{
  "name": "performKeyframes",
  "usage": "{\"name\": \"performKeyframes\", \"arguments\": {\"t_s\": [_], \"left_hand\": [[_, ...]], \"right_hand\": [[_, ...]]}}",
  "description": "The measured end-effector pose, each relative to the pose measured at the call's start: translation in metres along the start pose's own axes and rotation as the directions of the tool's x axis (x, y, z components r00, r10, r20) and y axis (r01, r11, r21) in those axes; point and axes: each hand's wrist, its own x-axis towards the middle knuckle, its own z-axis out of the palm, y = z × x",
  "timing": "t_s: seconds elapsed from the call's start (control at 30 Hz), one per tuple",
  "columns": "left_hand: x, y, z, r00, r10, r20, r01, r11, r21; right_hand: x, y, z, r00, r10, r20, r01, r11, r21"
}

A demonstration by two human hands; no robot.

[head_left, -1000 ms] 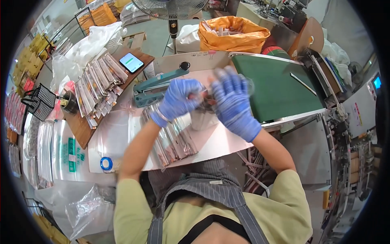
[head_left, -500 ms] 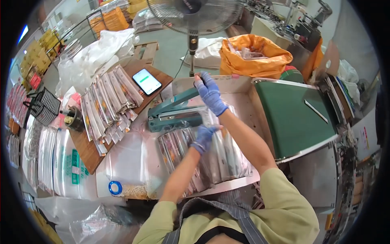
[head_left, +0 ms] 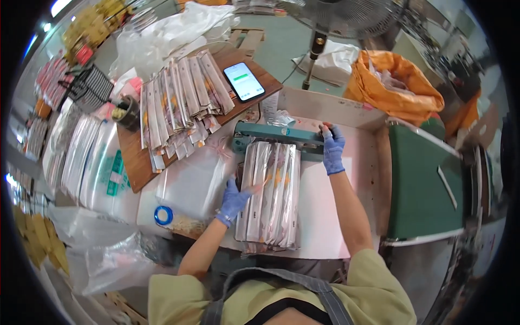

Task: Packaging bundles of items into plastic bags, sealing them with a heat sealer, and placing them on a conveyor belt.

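Note:
A teal impulse bag sealer [head_left: 279, 131] lies across the far part of the work surface, its arm lowered. My right hand [head_left: 334, 150], in a blue glove with bare fingertips, is closed on the right end of that arm. Directly in front of the sealer lies a row of long, clear plastic-wrapped packets [head_left: 271, 200], their far ends up against it. At the packets' left side, my left hand [head_left: 233, 201], gloved the same way, has its fingers apart and its thumb reaching over the nearest packet. I cannot see it holding anything.
A wooden board [head_left: 254, 92] on the left bears a phone [head_left: 244, 81] and several fanned packets [head_left: 184, 103]. Clear plastic sleeves [head_left: 192, 181] and a blue tape roll [head_left: 163, 215] lie nearer. A fan [head_left: 346, 16], an orange sack [head_left: 401, 86] and a green panel [head_left: 428, 179] stand beyond and right.
The sealer's arm has come down from its raised position, with my right hand at its end. My left hand has moved left to the packets' edge. The whole view has shifted.

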Motion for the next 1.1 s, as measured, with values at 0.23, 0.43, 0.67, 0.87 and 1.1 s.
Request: {"name": "performKeyframes", "arguments": {"t_s": [0.23,0.43,0.67,0.87,1.1], "left_hand": [[-0.043,0.066,-0.007,0.915,-0.391,0.104,0.404,0.893,-0.199],[-0.163,0.042,0.01,0.947,-0.117,0.299,0.233,0.892,-0.388],[-0.212,0.054,-0.066,0.99,0.116,-0.083,-0.142,0.845,-0.516],[-0.222,0.079,-0.41,0.706,0.184,-0.684,0.479,0.588,0.652],[-0.286,-0.011,-0.507,0.958,0.235,-0.163,-0.023,0.632,0.775]], "right_hand": [[-0.036,-0.01,0.023,0.997,-0.079,0.003,0.079,0.997,-0.002],[-0.268,-0.068,-0.06,0.679,0.636,0.366,-0.603,0.768,-0.216],[-0.293,-0.102,0.024,0.687,0.407,0.602,-0.271,0.912,-0.308],[-0.303,-0.199,0.263,0.554,-0.251,0.793,0.195,0.966,0.17],[-0.373,-0.258,0.44,0.363,-0.486,0.795,0.112,0.87,0.481]]}}
